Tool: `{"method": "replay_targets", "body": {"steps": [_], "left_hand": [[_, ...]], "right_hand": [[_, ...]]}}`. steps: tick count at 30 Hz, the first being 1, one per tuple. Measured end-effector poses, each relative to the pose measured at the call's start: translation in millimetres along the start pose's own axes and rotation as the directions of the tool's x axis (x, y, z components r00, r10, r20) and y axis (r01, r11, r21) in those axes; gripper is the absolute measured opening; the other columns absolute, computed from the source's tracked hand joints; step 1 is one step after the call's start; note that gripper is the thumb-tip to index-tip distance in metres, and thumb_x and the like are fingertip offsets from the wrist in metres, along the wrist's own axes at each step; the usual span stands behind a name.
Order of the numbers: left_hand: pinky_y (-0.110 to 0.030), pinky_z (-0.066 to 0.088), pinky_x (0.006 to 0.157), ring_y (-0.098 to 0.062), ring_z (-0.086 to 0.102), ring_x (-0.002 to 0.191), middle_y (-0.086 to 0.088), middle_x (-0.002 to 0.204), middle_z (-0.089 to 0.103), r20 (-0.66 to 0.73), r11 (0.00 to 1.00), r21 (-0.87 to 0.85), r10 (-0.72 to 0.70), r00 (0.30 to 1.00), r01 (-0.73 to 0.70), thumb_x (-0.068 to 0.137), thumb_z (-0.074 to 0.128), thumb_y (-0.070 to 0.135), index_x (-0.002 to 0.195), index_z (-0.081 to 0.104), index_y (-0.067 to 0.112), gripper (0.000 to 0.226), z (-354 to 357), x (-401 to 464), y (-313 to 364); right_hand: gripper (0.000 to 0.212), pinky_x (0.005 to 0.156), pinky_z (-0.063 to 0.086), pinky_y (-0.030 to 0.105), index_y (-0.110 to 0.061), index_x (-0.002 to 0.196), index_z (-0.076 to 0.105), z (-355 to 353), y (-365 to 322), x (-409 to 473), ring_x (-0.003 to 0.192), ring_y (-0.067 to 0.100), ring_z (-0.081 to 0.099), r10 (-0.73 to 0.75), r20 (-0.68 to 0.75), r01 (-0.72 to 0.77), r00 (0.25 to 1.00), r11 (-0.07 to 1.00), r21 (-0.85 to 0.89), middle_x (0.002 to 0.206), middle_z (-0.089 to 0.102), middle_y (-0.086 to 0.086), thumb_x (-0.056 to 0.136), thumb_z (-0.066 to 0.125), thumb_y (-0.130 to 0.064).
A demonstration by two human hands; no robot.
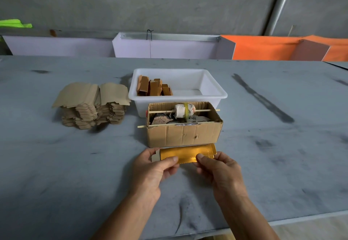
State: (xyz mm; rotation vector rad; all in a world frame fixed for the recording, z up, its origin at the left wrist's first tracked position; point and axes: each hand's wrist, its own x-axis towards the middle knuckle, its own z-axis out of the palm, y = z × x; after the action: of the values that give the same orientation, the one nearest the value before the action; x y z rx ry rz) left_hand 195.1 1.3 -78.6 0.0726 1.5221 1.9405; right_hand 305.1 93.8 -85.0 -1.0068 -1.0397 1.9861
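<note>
We hold a flat gold card blank (187, 154) with both hands, low over the grey table (56, 173), just near of a brown cardboard box (183, 136). Our left hand (152, 172) pinches its left part, with the thumb on top of the gold face and the fingers curled under. Our right hand (219, 170) pinches the right part in the same way. A small brown tab of the blank shows at its left end.

The cardboard box is open on top; two thin wooden sticks (188, 110) go across it, and one carries a roll of white cloth (183, 111). Behind it stands a white plastic tub (212, 89) with some folded gold pieces (154, 88) in its left part. Far left of the box lies a stack of brown flat blanks (92, 106).
</note>
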Motion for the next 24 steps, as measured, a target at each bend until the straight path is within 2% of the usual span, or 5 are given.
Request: {"method": "replay_targets", "body": {"steps": [4,7,12,15,24], "left_hand": [[-0.021,0.049,0.041,-0.017,0.062,0.043,-0.016,0.069,0.065,-0.028,0.984,0.132,0.121,0.992,-0.117,0.067,0.072,-0.017,0.09,0.056,0.012,0.039,-1.4,0.7,1.6],[-0.021,0.049,0.042,-0.017,0.063,0.044,-0.013,0.066,0.066,-0.03,0.975,0.155,0.168,0.985,-0.162,0.066,0.073,-0.016,0.09,0.058,0.011,0.039,-0.8,1.4,1.8],[-0.016,0.047,0.042,-0.01,0.06,0.042,-0.004,0.054,0.063,0.023,0.993,-0.109,-0.034,0.999,0.036,0.075,0.066,-0.014,0.079,0.058,0.004,0.019,4.1,1.9,-0.4],[-0.016,0.047,0.04,-0.01,0.06,0.042,-0.005,0.051,0.063,0.115,0.975,-0.155,-0.143,0.983,0.16,0.075,0.066,-0.009,0.072,0.059,0.001,0.013,5.1,0.2,-2.5],[-0.019,0.047,0.04,-0.012,0.057,0.04,-0.008,0.049,0.06,0.11,0.988,-0.112,-0.093,0.99,0.105,0.079,0.064,-0.006,0.078,0.057,-0.004,0.008,7.1,1.5,2.1]], "right_hand": [[0.018,0.05,0.054,0.023,-0.001,0.081,0.063,0.7,-0.4,-2.8,0.06,0.02,0.067,0.027,0.044,-0.025,0.999,0.999,-0.038,0.067,0.067,0.012,0.068,0.072,0.008],[0.027,0.05,0.053,0.023,-0.001,0.087,0.062,4.2,1.3,-4.0,0.062,0.021,0.062,0.004,0.021,-0.002,1.0,0.998,-0.058,0.071,0.059,0.014,0.065,0.074,0.01],[0.024,0.047,0.051,0.02,0.0,0.083,0.062,12.7,0.6,-3.2,0.054,0.017,0.063,0.006,-0.002,-0.006,1.0,0.999,0.043,0.061,0.065,0.008,0.066,0.071,0.014],[0.025,0.047,0.051,0.021,0.0,0.083,0.063,15.8,-0.8,-3.5,0.059,0.019,0.064,0.031,-0.004,-0.031,1.0,0.997,0.064,0.065,0.068,0.009,0.065,0.071,0.014],[0.017,0.047,0.052,0.02,-0.001,0.076,0.064,21.1,-2.8,-5.3,0.054,0.015,0.065,0.057,0.026,-0.059,0.998,0.997,0.055,0.06,0.066,0.009,0.07,0.068,0.014]]}}
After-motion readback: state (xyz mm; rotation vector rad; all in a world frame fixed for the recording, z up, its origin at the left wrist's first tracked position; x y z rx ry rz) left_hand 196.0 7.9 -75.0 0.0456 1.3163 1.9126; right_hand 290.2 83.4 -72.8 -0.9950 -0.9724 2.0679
